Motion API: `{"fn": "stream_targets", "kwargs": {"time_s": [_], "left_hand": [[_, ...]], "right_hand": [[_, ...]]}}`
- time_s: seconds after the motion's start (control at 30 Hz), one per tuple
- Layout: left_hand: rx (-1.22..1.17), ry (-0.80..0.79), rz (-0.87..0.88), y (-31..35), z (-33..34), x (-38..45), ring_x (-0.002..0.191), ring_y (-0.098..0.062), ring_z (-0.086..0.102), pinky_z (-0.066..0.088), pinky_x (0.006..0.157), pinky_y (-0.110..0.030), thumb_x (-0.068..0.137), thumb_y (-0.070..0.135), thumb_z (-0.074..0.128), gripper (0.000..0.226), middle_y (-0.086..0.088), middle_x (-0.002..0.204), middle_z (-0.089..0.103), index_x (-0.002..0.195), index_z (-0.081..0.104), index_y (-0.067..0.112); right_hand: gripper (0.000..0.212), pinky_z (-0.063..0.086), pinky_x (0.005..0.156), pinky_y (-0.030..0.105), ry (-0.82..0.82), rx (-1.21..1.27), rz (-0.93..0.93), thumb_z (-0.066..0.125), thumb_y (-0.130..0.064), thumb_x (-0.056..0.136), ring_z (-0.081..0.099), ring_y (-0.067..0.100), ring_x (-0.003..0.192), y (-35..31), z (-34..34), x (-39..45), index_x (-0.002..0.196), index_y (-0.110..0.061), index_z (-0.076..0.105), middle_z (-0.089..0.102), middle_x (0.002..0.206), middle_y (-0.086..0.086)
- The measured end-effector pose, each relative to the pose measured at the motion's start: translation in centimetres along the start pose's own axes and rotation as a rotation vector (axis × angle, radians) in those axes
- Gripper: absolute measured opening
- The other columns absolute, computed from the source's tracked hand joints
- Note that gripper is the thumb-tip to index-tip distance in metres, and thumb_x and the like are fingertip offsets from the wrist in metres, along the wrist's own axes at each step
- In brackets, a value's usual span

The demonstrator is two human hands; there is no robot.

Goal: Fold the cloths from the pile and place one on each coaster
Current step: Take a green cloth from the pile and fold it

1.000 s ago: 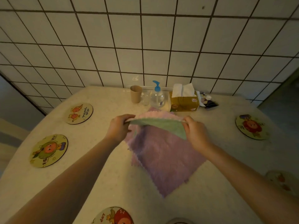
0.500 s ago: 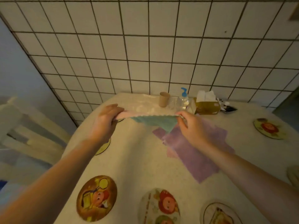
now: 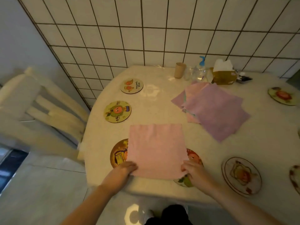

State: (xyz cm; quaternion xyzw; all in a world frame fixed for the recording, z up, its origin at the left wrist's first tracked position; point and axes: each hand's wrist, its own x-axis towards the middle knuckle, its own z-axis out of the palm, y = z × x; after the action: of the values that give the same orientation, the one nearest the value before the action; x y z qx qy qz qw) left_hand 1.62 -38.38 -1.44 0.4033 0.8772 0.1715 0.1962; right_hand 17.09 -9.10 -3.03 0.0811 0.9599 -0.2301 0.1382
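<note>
A pink cloth lies spread flat near the table's front edge. It partly covers two round picture coasters, one on its left and one on its right. My left hand pinches the cloth's near left corner. My right hand pinches the near right corner. The pile of purple and pink cloths sits farther back to the right. Bare coasters lie at the left, the far left, the far right and the near right.
At the back by the tiled wall stand a brown cup, a pump bottle and a tissue box. A pale wooden chair stands left of the round table. Another coaster shows at the right frame edge.
The cloth was held stretched in the air over the pile. Now it lies flat at the table's front edge, pink side up, with both hands on its near corners. The camera has tilted down.
</note>
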Motion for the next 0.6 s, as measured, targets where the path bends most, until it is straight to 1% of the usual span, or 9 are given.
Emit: {"fn": "stream_targets", "kwargs": {"time_s": [0.07,0.1,0.2,0.3,0.37,0.43,0.47,0.53,0.6], "left_hand": [[-0.029,-0.04,-0.017,-0.6,0.5,-0.5,0.129,-0.012,0.047,0.021,0.109,-0.016,0.092,0.011,0.053,0.038,0.004,0.138,0.052,0.128,0.06,0.023],[-0.046,-0.049,-0.044,-0.8,0.5,-0.5,0.126,-0.012,0.049,0.027,0.108,-0.018,0.092,0.013,0.054,0.037,0.004,0.135,0.055,0.126,0.061,0.024],[-0.209,-0.013,-0.184,-0.8,-0.8,0.3,0.104,-0.01,0.059,0.043,0.093,-0.022,0.091,0.017,0.058,0.025,0.009,0.112,0.067,0.112,0.07,0.025],[-0.419,0.06,-0.378,-1.7,-2.2,2.1,0.078,-0.018,0.064,0.051,0.076,-0.035,0.087,0.022,0.065,0.01,0.001,0.081,0.072,0.085,0.074,0.018],[-0.515,0.103,-0.45,-2.1,-3.0,3.6,0.065,-0.027,0.056,0.048,0.064,-0.039,0.084,0.025,0.069,0.023,-0.008,0.067,0.063,0.075,0.068,0.005],[-0.636,0.13,-0.503,-1.9,-3.7,5.2,0.062,-0.02,0.046,0.041,0.059,-0.03,0.085,0.019,0.069,0.029,-0.008,0.064,0.051,0.073,0.061,-0.006],[-0.695,0.141,-0.531,-1.9,-3.9,6.1,0.064,-0.017,0.046,0.04,0.058,-0.025,0.086,0.016,0.069,0.029,-0.006,0.065,0.05,0.072,0.06,-0.008],[-0.798,0.164,-0.589,-1.6,-4.3,7.8,0.06,-0.011,0.049,0.041,0.053,-0.019,0.087,0.012,0.067,0.027,0.003,0.059,0.052,0.063,0.061,0.001],[-0.859,0.188,-0.617,-1.6,-4.4,9.2,0.055,-0.011,0.045,0.039,0.053,-0.022,0.087,0.012,0.067,0.035,0.008,0.052,0.046,0.054,0.053,0.012]], "right_hand": [[0.037,0.043,0.079,0.025,0.018,0.039,0.005,0.049,0.006,0.077,0.054,0.014,0.097,0.5,0.6,-0.6,0.099,-0.02,0.063,0.059,0.106,-0.008],[0.035,0.042,0.08,0.022,0.027,0.055,0.016,0.049,0.005,0.079,0.054,0.012,0.099,0.6,0.5,-1.0,0.101,-0.018,0.064,0.059,0.106,-0.01],[0.02,0.041,0.072,0.011,0.074,0.181,0.093,0.056,-0.008,0.088,0.056,-0.001,0.089,0.9,-0.5,-1.1,0.101,-0.019,0.065,0.059,0.1,-0.017],[0.016,0.048,0.069,0.015,0.226,0.391,0.2,0.065,-0.01,0.085,0.062,-0.003,0.079,1.0,-2.4,0.4,0.082,-0.026,0.065,0.068,0.085,-0.015],[0.023,0.051,0.071,0.015,0.249,0.471,0.239,0.068,-0.01,0.083,0.063,-0.005,0.079,1.1,-3.7,1.7,0.077,-0.032,0.064,0.068,0.082,-0.017],[0.016,0.053,0.073,0.017,0.102,0.487,0.214,0.068,-0.019,0.084,0.064,0.0,0.083,0.8,-4.8,2.8,0.082,-0.034,0.062,0.067,0.086,-0.016],[0.008,0.053,0.072,0.018,-0.018,0.503,0.201,0.069,-0.03,0.083,0.064,0.002,0.086,0.4,-5.1,3.3,0.087,-0.034,0.063,0.067,0.09,-0.015],[0.031,0.052,0.071,0.018,-0.218,0.549,0.179,0.066,-0.056,0.075,0.064,0.001,0.089,-0.2,-5.3,4.2,0.095,-0.032,0.063,0.066,0.096,-0.013],[0.042,0.054,0.075,0.02,-0.266,0.591,0.174,0.06,-0.064,0.074,0.064,0.0,0.089,-0.3,-5.3,5.1,0.1,-0.032,0.063,0.067,0.098,-0.012]]}}
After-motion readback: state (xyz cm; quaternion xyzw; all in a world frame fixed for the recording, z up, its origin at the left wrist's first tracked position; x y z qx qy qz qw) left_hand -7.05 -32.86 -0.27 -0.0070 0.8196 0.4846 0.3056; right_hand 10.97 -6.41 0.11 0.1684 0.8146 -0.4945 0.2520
